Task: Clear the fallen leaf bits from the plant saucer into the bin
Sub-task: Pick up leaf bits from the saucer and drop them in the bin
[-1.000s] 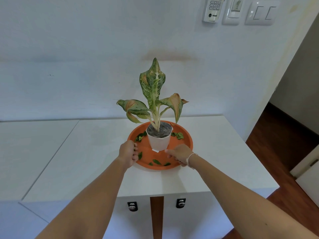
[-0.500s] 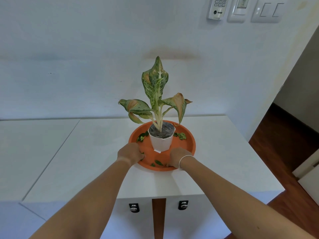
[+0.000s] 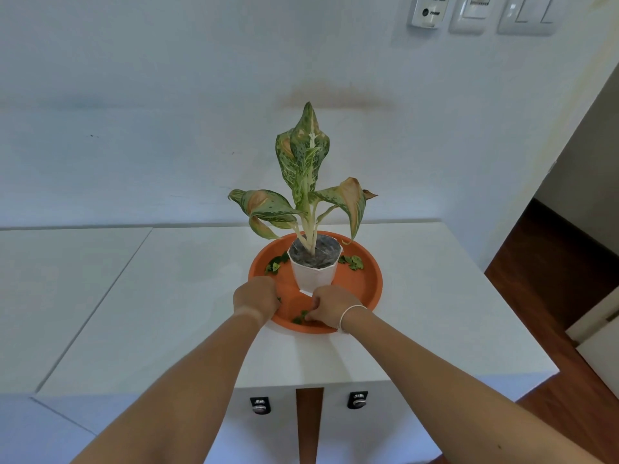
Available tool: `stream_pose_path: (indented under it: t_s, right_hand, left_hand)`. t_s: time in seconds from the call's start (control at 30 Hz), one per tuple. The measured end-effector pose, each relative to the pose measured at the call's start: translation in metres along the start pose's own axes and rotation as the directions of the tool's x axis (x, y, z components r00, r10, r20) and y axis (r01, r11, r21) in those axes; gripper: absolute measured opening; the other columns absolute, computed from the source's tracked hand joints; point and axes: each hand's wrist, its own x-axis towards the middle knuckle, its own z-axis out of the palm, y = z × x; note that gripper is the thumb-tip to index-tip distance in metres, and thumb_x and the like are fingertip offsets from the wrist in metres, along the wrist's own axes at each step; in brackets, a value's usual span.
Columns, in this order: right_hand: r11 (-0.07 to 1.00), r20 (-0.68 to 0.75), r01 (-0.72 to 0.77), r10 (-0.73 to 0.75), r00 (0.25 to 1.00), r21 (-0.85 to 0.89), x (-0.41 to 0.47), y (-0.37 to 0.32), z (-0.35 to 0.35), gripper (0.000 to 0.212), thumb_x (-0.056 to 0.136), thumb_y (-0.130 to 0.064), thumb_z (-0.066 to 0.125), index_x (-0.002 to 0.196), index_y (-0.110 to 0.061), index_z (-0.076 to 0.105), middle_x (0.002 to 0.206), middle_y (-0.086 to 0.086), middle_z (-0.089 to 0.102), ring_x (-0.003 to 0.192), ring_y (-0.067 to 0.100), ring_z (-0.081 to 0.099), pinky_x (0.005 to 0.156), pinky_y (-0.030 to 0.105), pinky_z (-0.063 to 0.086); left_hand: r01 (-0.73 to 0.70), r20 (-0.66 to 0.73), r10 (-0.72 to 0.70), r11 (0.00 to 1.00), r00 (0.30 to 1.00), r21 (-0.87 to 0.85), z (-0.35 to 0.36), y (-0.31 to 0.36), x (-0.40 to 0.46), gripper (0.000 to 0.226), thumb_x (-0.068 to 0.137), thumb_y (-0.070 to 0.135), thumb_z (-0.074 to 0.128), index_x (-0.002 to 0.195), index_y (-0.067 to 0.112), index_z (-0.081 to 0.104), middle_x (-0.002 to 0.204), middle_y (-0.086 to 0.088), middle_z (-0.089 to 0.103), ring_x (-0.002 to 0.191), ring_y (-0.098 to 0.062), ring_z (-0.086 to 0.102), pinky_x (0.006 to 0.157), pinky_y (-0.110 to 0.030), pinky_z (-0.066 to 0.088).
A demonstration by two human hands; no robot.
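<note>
A round orange saucer (image 3: 370, 279) lies on the white table, and a white pot (image 3: 315, 272) with a variegated plant (image 3: 306, 175) stands in it. Green leaf bits lie left of the pot (image 3: 275, 264), right of the pot (image 3: 352, 261) and at the near rim (image 3: 299, 317). My left hand (image 3: 256, 296) rests curled on the saucer's near-left rim, a leaf bit showing at its fingers. My right hand (image 3: 330, 306) is inside the near rim, fingers pinched on the near leaf bits. No bin is in view.
The white table (image 3: 187, 296) has its front edge close below the saucer. A second white surface (image 3: 50, 279) adjoins on the left. Two cabinet knobs (image 3: 259, 405) sit under the front edge. Wooden floor (image 3: 552, 262) lies to the right. Wall switches (image 3: 475, 11) hang above.
My right hand has slid left along the near rim and closed its fingers over the leaf bits there. My left hand has shifted slightly onto the rim.
</note>
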Motion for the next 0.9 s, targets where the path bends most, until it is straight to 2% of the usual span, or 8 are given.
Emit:
stream_pose_path:
  t_s: [0.07, 0.2, 0.27, 0.43, 0.6, 0.73, 0.83, 0.9]
  right_hand:
    - [1.0, 0.002, 0.003, -0.003, 1.0, 0.003, 0.0, -0.001, 0.003, 0.039, 0.084, -0.041, 0.064, 0.105, -0.008, 0.064, 0.104, 0.01, 0.067, 0.083, 0.019, 0.054, 0.07, 0.028, 0.046]
    - [1.0, -0.014, -0.004, 0.004, 1.0, -0.018, 0.003, -0.007, 0.008, 0.037, 0.081, -0.049, 0.064, 0.088, -0.014, 0.054, 0.088, 0.004, 0.057, 0.08, 0.019, 0.053, 0.059, 0.026, 0.041]
    - [0.999, -0.041, -0.011, 0.01, 0.999, -0.035, 0.003, -0.009, 0.01, 0.037, 0.081, -0.049, 0.064, 0.089, -0.015, 0.052, 0.087, 0.003, 0.054, 0.079, 0.02, 0.051, 0.055, 0.026, 0.039]
    - [0.999, -0.083, -0.018, 0.015, 0.996, -0.034, 0.005, -0.014, 0.016, 0.039, 0.086, -0.038, 0.062, 0.11, -0.007, 0.061, 0.097, 0.011, 0.064, 0.08, 0.022, 0.054, 0.065, 0.03, 0.043]
    - [0.999, -0.118, 0.003, -0.007, 0.993, -0.033, 0.006, -0.015, 0.018, 0.022, 0.092, -0.018, 0.053, 0.109, -0.007, 0.062, 0.108, 0.013, 0.066, 0.08, 0.022, 0.051, 0.067, 0.03, 0.043]
    - [0.999, -0.117, 0.013, -0.017, 0.993, -0.032, 0.004, -0.016, 0.018, 0.023, 0.092, -0.015, 0.05, 0.109, -0.006, 0.062, 0.092, 0.01, 0.057, 0.08, 0.022, 0.05, 0.067, 0.03, 0.042]
    - [1.0, -0.088, 0.01, -0.01, 0.996, -0.003, 0.004, -0.013, 0.016, 0.024, 0.091, -0.014, 0.048, 0.108, -0.005, 0.063, 0.104, 0.014, 0.066, 0.082, 0.024, 0.054, 0.067, 0.03, 0.043]
    - [0.998, -0.076, 0.012, -0.008, 0.997, 0.055, 0.005, -0.01, 0.014, 0.024, 0.091, -0.014, 0.049, 0.106, -0.005, 0.065, 0.108, 0.014, 0.067, 0.091, 0.027, 0.061, 0.068, 0.03, 0.044]
  left_hand:
    - [-0.004, -0.011, 0.004, 1.0, 1.0, -0.011, 0.002, 0.0, 0.0, 0.019, 0.093, 0.024, 0.049, 0.097, 0.018, 0.066, 0.097, -0.002, 0.07, 0.088, -0.02, 0.067, 0.079, -0.029, 0.052]
    - [-0.009, -0.013, 0.009, 1.0, 1.0, -0.007, 0.002, 0.0, 0.001, 0.019, 0.093, 0.023, 0.047, 0.095, 0.016, 0.065, 0.097, -0.004, 0.07, 0.088, -0.021, 0.066, 0.078, -0.03, 0.052]
    - [-0.011, -0.015, 0.011, 1.0, 1.0, -0.004, 0.002, -0.001, 0.001, 0.02, 0.093, 0.022, 0.047, 0.098, 0.016, 0.065, 0.098, -0.004, 0.07, 0.089, -0.021, 0.066, 0.08, -0.03, 0.052]
    - [-0.017, -0.008, 0.017, 1.0, 1.0, -0.011, 0.002, -0.002, 0.001, 0.022, 0.095, 0.022, 0.045, 0.097, 0.014, 0.065, 0.097, -0.005, 0.069, 0.089, -0.021, 0.066, 0.079, -0.029, 0.051]
    - [-0.016, 0.005, 0.016, 0.998, 1.0, -0.053, -0.001, -0.004, 0.001, 0.019, 0.094, 0.023, 0.046, 0.086, 0.015, 0.062, 0.083, -0.002, 0.059, 0.077, -0.018, 0.058, 0.072, -0.027, 0.047]
    - [-0.012, 0.015, 0.014, 0.992, 1.0, -0.126, -0.002, -0.007, -0.001, 0.018, 0.092, 0.022, 0.047, 0.077, 0.018, 0.056, 0.081, -0.001, 0.06, 0.076, -0.019, 0.057, 0.07, -0.027, 0.046]
    - [-0.019, 0.032, 0.025, 0.984, 0.999, -0.177, -0.004, -0.011, -0.002, 0.021, 0.091, 0.021, 0.047, 0.072, 0.018, 0.054, 0.081, -0.002, 0.06, 0.075, -0.019, 0.056, 0.066, -0.027, 0.041]
    - [-0.028, 0.026, 0.034, 0.981, 0.999, -0.194, -0.005, -0.012, -0.003, 0.016, 0.092, 0.022, 0.047, 0.08, 0.018, 0.056, 0.085, -0.001, 0.06, 0.078, -0.018, 0.055, 0.069, -0.026, 0.042]
